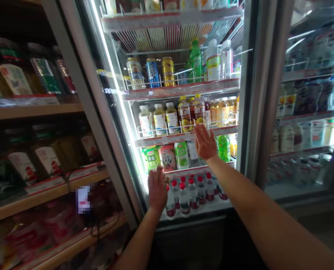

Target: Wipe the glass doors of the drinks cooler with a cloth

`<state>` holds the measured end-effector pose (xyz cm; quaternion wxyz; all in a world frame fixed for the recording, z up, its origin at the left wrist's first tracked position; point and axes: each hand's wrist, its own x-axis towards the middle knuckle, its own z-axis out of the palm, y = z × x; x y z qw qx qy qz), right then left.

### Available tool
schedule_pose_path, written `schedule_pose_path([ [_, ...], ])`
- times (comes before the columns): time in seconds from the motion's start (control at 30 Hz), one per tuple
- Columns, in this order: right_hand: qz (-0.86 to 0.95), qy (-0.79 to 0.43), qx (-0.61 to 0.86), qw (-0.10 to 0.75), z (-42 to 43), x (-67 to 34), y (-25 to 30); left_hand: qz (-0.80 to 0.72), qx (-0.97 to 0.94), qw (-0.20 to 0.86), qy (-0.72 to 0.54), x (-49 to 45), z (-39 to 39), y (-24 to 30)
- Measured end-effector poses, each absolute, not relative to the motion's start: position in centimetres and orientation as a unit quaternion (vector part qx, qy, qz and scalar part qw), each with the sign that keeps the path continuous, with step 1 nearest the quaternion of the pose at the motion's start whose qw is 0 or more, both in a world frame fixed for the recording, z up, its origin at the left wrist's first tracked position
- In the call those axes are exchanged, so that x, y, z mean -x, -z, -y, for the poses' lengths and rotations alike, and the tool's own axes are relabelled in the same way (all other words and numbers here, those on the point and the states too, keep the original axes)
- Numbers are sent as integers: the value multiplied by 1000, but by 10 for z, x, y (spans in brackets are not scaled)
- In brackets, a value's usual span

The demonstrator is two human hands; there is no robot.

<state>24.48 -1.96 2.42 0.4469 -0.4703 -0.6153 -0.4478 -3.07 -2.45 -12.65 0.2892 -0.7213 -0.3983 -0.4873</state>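
My right hand [205, 143] is raised before a lit drinks fridge, fingers stretched and close together, with nothing seen in it. Its fingertips overlap the shelf edge [167, 140] below the brown iced tea bottles [199, 110]; I cannot tell whether they touch anything. Lower and to the left, my left hand [157, 192] has its fingers extended upward. A small brownish patch beside those fingers is too blurred to make out. Near it are a green drink carton [151, 158], a pink drink carton [167, 157] and red-capped water bottles [184, 198] on the bottom level.
Higher up stand a blue can [152, 73], a gold can [168, 71] and a green bottle [195, 60]. A bright light strip [107, 60] runs down the fridge's left side. Wooden shelves [34, 110] with bottles lie left; another glass-fronted fridge [310, 112] stands right.
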Motion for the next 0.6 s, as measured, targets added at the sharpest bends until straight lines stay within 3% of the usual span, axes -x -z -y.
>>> schedule_pose_path([
  [0.17, 613, 446, 473, 450, 20, -245, -25, 391, 733, 289, 476, 37, 19, 110],
  [0.47, 612, 449, 471, 450, 22, -243, -26, 415, 675, 291, 536, 51, 3, -63],
  [0.6, 618, 439, 472, 450, 22, -243, -26, 436, 652, 282, 551, 55, 4, -93],
])
